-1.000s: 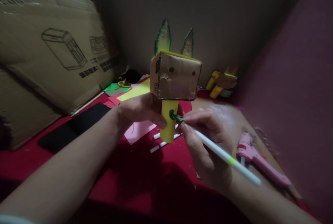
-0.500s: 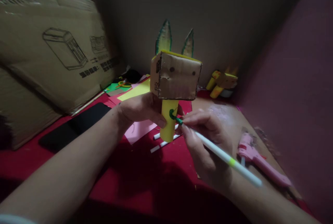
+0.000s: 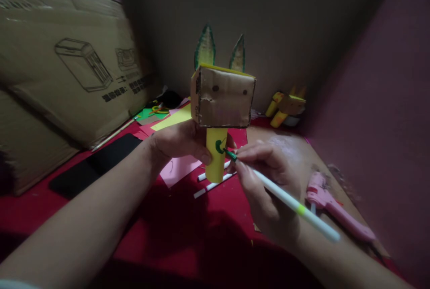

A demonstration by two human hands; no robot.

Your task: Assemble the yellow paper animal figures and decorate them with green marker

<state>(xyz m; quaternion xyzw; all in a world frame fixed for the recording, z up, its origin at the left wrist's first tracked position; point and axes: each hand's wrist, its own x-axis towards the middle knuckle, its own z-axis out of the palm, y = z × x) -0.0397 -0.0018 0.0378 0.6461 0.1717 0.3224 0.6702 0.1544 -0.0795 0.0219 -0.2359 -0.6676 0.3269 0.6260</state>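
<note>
at the left edge of the red desk, a big cardboard box leans back, printed with line drawings and dark chinese characters; one line seems to read 温馨提示 and a colon, while the rest is too blurred. a black flat slab lies in front of it. farther back are coloured papers and yellow-handled scissors.

the left hand has its thumb and fingers clamped round a yellow tube, held upright over the middle of the desk, under a cardboard head with two green-edged ears. the head and tube have just shifted slightly left, and the tip of the green marker now sits at the right side of the green patch, leaving more of its curved shape in sight. the patch looks only partly filled, to judge by the thin line beside it. the right hand has its fingers together, pinched on the marker near its tip.

white pens lie below. toward the right edge are a similar small figure, at the back, and a pink glue gun. no brand is legible.
</note>
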